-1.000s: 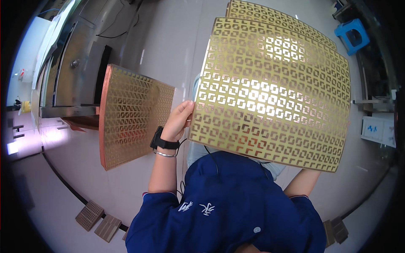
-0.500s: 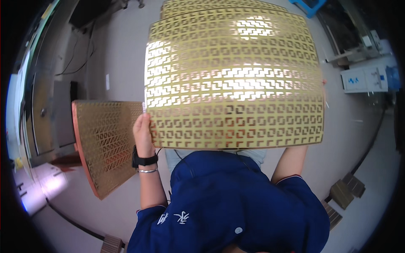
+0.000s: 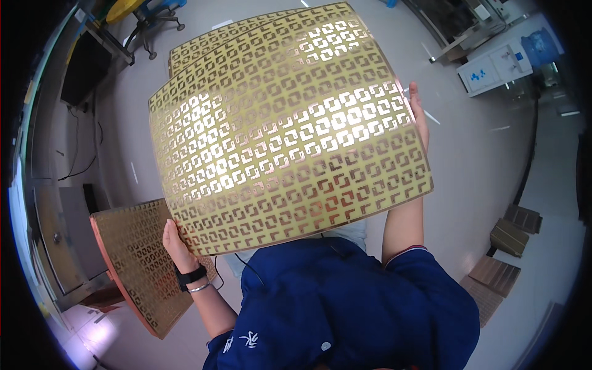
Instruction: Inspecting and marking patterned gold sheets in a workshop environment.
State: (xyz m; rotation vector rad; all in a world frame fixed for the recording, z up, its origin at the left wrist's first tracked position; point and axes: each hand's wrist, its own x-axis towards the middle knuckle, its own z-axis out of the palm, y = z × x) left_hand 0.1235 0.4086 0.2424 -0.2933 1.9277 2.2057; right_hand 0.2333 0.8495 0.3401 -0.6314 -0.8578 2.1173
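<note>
A large yellow-green circuit board panel (image 3: pixel 280 148) with rows of shiny copper shapes spans the middle of the head view, tilted with its right side higher. My left hand (image 3: pixel 177 246), with a black band and a silver bracelet at the wrist, grips its lower left corner. My right hand (image 3: pixel 419 120) holds the right edge, its fingertips showing past the rim. The rest of that hand is behind the panel. Beyond the far edge shows a second similar panel (image 3: pixel 191 44), mostly covered by the held one.
A thick stack of similar panels (image 3: pixel 139 253) stands at the left, beside a cabinet (image 3: pixel 58 228). A yellow-seated stool (image 3: pixel 132 12) is at the far left. A white water dispenser (image 3: pixel 493 69) stands far right. Several brown stacks (image 3: pixel 496 274) lie on the floor at right.
The held panel has swung left and tilted, its left corner lower in view. My right hand's fingers now show at its edge. The surroundings have shifted as my head turned.
</note>
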